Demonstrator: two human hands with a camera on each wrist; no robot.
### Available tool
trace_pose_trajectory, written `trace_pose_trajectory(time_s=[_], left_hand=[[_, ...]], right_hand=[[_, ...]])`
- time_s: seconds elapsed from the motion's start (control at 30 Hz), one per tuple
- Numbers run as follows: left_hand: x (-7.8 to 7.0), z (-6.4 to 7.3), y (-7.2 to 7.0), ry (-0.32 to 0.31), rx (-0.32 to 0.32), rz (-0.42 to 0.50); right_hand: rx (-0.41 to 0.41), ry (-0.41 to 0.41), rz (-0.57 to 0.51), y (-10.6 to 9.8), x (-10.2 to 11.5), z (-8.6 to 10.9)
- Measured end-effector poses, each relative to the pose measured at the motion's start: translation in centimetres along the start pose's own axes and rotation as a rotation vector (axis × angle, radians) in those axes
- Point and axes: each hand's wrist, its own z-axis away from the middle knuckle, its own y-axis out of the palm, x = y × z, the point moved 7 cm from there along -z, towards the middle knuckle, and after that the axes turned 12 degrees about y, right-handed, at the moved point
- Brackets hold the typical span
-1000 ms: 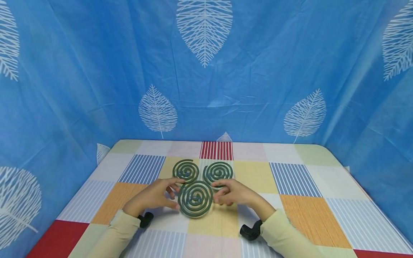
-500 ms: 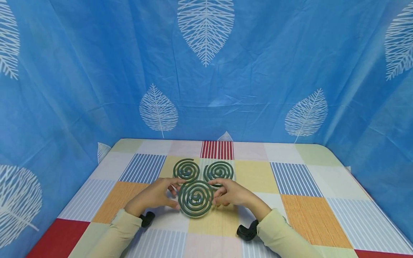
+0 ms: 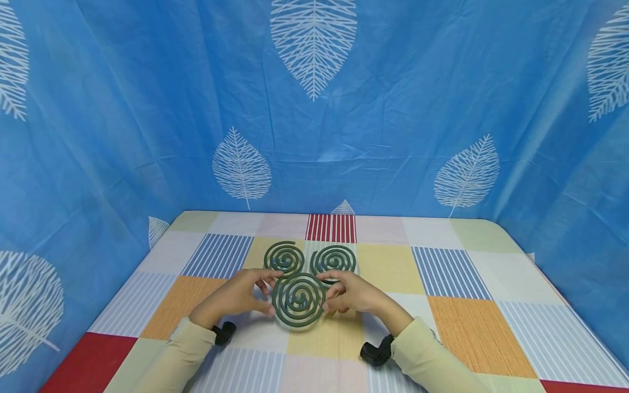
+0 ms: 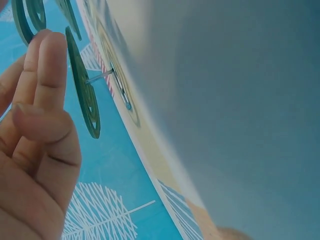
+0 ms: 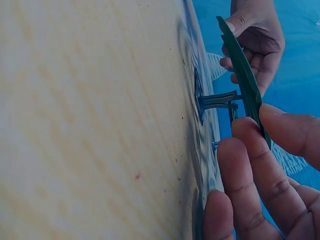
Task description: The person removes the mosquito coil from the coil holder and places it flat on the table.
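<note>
Three green mosquito coils are grouped mid-table in the head view. My left hand (image 3: 239,295) and right hand (image 3: 360,295) hold the front coil (image 3: 301,296) by its opposite edges, keeping it roughly level. In the right wrist view, its rim passes between my right thumb (image 5: 295,127) and fingers, while the left thumb lies on its far edge. A small metal stand (image 5: 217,100) rises from the table right beneath that coil. Behind it are the back-left coil (image 3: 285,262) and back-right coil (image 3: 336,263). The left wrist view shows a coil (image 4: 82,87) raised on a thin stand.
A checked, patterned cloth covers the table (image 3: 472,333). Blue curtain (image 3: 393,109) with white leaf prints hangs behind and on both sides. Black devices sit at both wrists. The two back coils stand close beyond my fingertips.
My right hand has come in leftward and taken the front coil's right edge. Since then the coil and left hand have shifted slightly away from me; the back coils stay put.
</note>
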Motion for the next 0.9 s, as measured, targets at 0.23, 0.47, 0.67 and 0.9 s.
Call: trace_pose_trajectory(time_s=[0.23, 0.47, 0.67, 0.9], left_hand=[[0.2, 0.1, -0.5, -0.004, -0.047, 0.037], [0.1, 0.2, -0.9, 0.0, -0.093, 0.106], [-0.2, 0.0, -0.9, 0.046, -0.112, 0.211], [-1.0, -0.3, -0.7, 0.088, -0.093, 0.3]], right_hand=[[0.005, -0.027, -0.017, -0.4, 0.1, 0.1], [0.018, -0.038, -0.106, -1.1, 0.0, 0.1], [0.043, -0.063, -0.179, -1.6, 0.2, 0.4], [0.069, -0.082, -0.242, -2.0, 0.6, 0.8]])
